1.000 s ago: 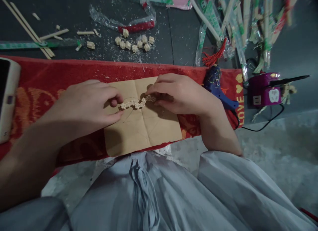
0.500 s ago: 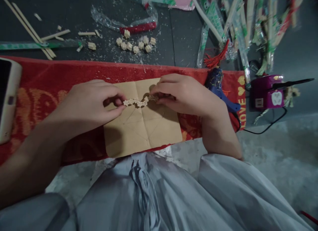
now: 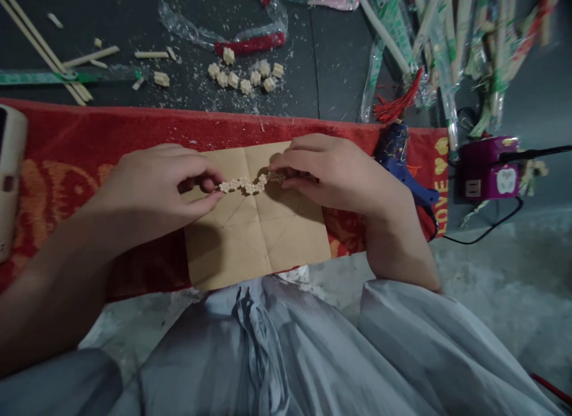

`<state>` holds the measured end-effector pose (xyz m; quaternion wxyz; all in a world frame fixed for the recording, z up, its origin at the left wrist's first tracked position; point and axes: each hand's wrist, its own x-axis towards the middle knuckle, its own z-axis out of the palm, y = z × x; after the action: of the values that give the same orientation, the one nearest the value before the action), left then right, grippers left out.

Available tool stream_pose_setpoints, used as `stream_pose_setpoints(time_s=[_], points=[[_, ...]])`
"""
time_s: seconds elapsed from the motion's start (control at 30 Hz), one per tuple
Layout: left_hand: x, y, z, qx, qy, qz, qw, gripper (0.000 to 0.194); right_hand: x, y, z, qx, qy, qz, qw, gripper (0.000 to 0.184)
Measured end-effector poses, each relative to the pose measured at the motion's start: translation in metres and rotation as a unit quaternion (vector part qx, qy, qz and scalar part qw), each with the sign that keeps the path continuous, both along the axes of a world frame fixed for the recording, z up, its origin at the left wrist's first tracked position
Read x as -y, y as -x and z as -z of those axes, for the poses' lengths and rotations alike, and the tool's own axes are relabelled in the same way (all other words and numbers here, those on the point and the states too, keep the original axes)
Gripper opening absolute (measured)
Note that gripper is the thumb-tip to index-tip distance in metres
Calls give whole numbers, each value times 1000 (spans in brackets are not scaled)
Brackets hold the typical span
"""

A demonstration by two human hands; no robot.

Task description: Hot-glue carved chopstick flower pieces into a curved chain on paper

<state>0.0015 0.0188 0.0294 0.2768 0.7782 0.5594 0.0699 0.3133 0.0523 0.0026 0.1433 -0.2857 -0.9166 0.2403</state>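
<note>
A wavy chain of small pale flower-shaped wooden pieces (image 3: pixel 254 187) stretches between my two hands over a creased tan sheet of paper (image 3: pixel 250 243). My left hand (image 3: pixel 165 180) pinches the chain's left end between thumb and fingertips. At the other end, the thumb and fingers of my right hand (image 3: pixel 324 165) close on it, hiding part of that end. Thin pencil lines run across the paper, which lies on a red towel (image 3: pixel 147 127). Just right of my right hand rests a blue glue gun (image 3: pixel 402 163).
Beyond the towel, several loose flower-shaped pieces (image 3: pixel 245 85) lie amid white crumbs. Thin sticks (image 3: pixel 44 43) are at far left, above a phone (image 3: pixel 11 183). Wrapped sticks (image 3: pixel 440 46) crowd the right, with a red tassel (image 3: pixel 400 100) and a purple power cube (image 3: pixel 489 167) with cords.
Both hands keep their pinch on the chain, nearly still. The view has shifted slightly, so the phone slides further out at left and the right-side things sit further right.
</note>
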Motion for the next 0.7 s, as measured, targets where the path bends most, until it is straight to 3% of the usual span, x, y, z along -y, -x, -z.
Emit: stream_pose_setpoints(time_s=[0.27,0.47,0.7], points=[[3,2,-1,21,24,-25,999,28,-2,-3,-5,27,19,12,999,28],[4,6,8,4,-12,2,1000,43,0,3,-24,108,39,17,993,28],[6,6,5,29,-21,17,999,44,2,3,-26,123,23,27,992,23]])
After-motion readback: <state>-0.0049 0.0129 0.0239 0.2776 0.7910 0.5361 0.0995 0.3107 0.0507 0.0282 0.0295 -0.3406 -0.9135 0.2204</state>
